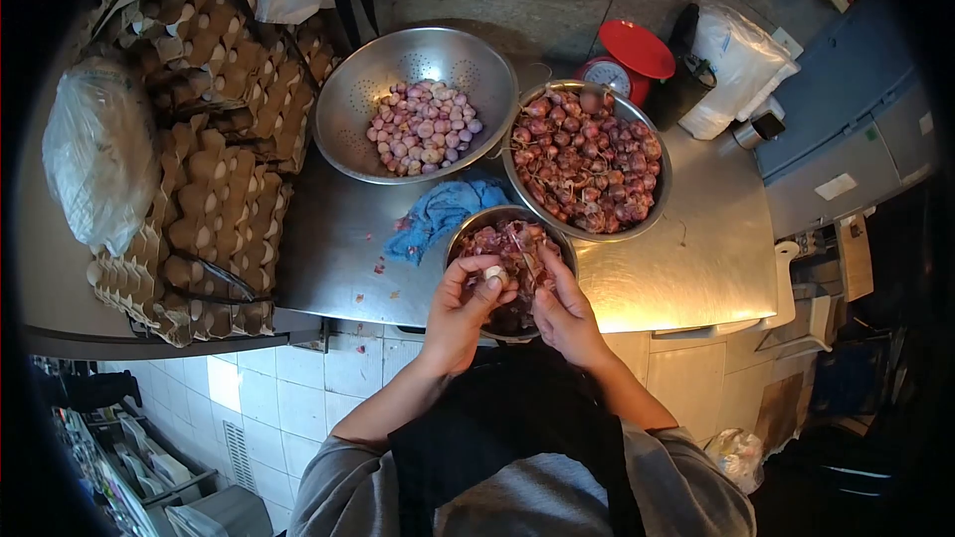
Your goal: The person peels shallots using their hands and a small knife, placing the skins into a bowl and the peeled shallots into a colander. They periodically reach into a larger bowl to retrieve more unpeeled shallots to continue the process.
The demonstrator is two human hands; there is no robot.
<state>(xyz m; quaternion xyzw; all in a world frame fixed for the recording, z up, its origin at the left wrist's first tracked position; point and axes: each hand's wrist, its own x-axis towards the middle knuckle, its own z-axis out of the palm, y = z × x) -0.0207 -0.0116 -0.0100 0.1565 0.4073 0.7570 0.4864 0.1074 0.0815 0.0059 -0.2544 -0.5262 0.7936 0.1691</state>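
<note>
My left hand [466, 310] pinches a pale, peeled-looking shallot [495, 274] between thumb and fingers. Close beside it, my right hand [569, 316] is closed round a thin blade-like tool [521, 247], whose exact kind is hard to make out. Both hands are over a small metal bowl [453, 244] of reddish-purple skins [487, 239]. Behind it to the right, a wide metal bowl [665, 194] holds many unpeeled red shallots [592, 159]. A large metal colander [343, 114] at the back left contains peeled, pinkish shallots [423, 129].
A crumpled blue cloth [443, 217] lies left of the small bowl on the steel table [686, 278]. Stacked egg trays [224, 219] and a plastic bag [99, 154] crowd the left. A red scale [637, 52] and a white bag [734, 70] stand at the back right.
</note>
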